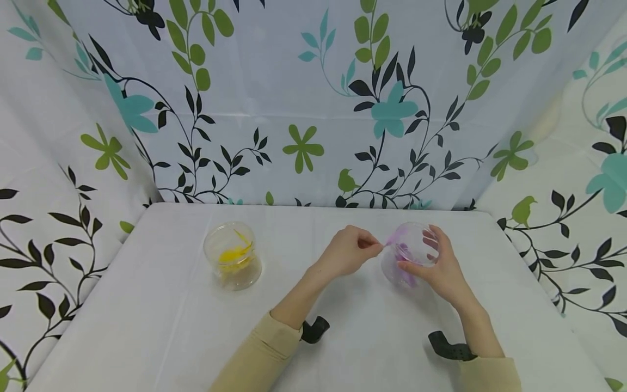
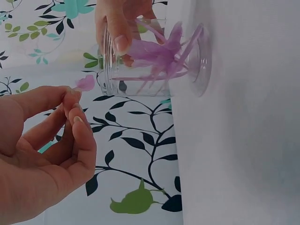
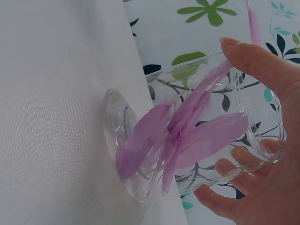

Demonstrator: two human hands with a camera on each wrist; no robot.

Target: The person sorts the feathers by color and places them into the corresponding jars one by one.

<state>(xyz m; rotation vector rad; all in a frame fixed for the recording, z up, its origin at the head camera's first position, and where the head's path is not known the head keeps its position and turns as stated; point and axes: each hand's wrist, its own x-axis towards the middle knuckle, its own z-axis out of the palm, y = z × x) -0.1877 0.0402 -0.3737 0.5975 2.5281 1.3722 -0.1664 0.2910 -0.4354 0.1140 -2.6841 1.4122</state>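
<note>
A clear glass jar (image 3: pixel 197 183) with a wide foot stands on the table, with several purple feathers (image 3: pixel 154 133) inside. My right hand (image 1: pixel 443 269) grips it near the rim, thumb on one side and fingers round the other. Just left of the jar's mouth, my left hand (image 1: pixel 350 250) pinches a purple feather (image 2: pixel 86 83) between thumb and forefinger. In the left wrist view that feather is outside the jar, beside the rim. The other fingers of the left hand are loosely curled.
On the left of the white-covered table (image 1: pixel 161 305) stands another clear jar (image 1: pixel 245 277) holding yellow feathers (image 1: pixel 235 255). A curtain (image 1: pixel 264 71) printed with leaves and flowers hangs behind the table and along its sides. Each wrist wears a black band (image 1: pixel 450 348).
</note>
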